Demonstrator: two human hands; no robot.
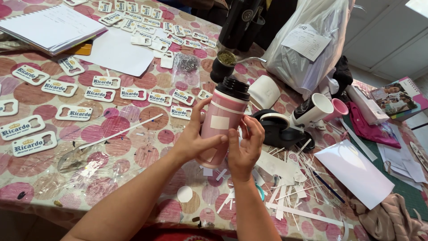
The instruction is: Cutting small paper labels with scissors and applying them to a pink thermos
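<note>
A pink bottle [221,126] with a black lid and a white blank sticker on its side stands tilted at the table's middle. My left hand [192,139] wraps around its left side and holds it. My right hand [244,148] rests against the bottle's right side with fingers curled, fingertips near the sticker. White paper strips and offcuts [285,178] lie scattered under and to the right of my hands.
Many white printed tags [100,93] cover the spotted tablecloth at left and back. A black tape dispenser [281,129], a white cup [318,106], a black gourd cup [223,67], a plastic bag [307,44], a notebook [51,27] and white sheets [354,172] surround the bottle.
</note>
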